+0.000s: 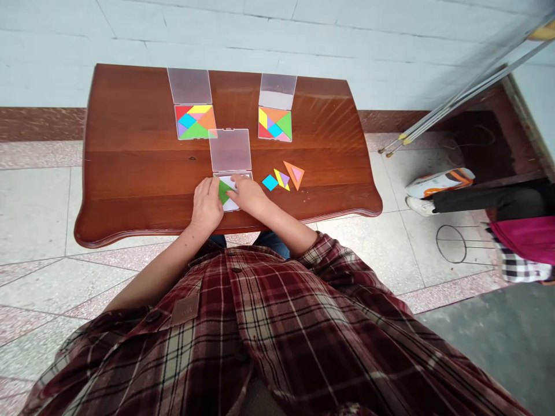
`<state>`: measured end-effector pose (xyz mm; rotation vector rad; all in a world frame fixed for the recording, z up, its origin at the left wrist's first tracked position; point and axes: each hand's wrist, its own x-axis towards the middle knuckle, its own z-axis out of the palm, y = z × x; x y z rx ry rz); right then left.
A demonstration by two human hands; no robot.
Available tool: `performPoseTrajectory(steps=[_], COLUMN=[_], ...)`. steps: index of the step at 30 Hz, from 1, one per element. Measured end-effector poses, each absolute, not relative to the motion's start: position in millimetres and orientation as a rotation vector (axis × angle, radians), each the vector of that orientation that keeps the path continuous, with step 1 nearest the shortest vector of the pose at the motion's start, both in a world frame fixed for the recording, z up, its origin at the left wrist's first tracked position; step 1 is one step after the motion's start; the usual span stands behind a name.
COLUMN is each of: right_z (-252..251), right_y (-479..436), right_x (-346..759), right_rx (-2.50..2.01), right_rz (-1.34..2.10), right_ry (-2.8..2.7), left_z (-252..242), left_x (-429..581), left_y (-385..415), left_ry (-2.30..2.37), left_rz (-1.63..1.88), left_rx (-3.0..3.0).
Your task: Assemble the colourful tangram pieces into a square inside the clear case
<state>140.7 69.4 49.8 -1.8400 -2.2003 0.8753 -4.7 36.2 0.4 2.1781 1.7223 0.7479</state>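
Observation:
On the brown wooden table (pixel 130 144), my left hand (pixel 207 203) and my right hand (pixel 249 193) meet over a small white tray (pixel 231 202) with a clear hinged lid (pixel 230 150). A green tangram piece (pixel 224 190) lies in the tray between them, with fingertips of both hands on or beside it. To the right of my right hand lie a blue square piece (pixel 269 182), a yellow and purple group of pieces (pixel 281 179), and an orange triangle piece (pixel 295 174). My fingers partly hide the tray.
Two filled tangram trays (pixel 195 121) (pixel 274 123) with raised clear lids stand at the table's far side. To the right, a seated person's dark trouser leg (pixel 485 202) and white shoe (pixel 418 205) lie beyond the table, near a wire stand (pixel 451 244).

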Motion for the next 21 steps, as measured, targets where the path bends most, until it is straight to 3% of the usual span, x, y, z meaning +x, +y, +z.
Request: performPoseTrajectory(steps=[7, 15, 21], right_z=[47.7, 40.1, 49.7], right_y=[78.1, 81.3, 86.2], right_x=[140.6, 160.0, 268.7], right_rx=[-1.914, -1.623, -1.654], right_rz=[1.064, 1.377, 1.096], right_ry=[-2.055, -1.569, -1.200], left_z=[1.4, -3.2, -2.1], left_x=[0.0, -10.6, -9.2], left_y=[36.4, 36.9, 38.2], left_ry=[1.761, 1.693, 1.707], left_rz=[0.690, 0.853, 0.843], left_rx=[2.235, 2.139, 2.093])
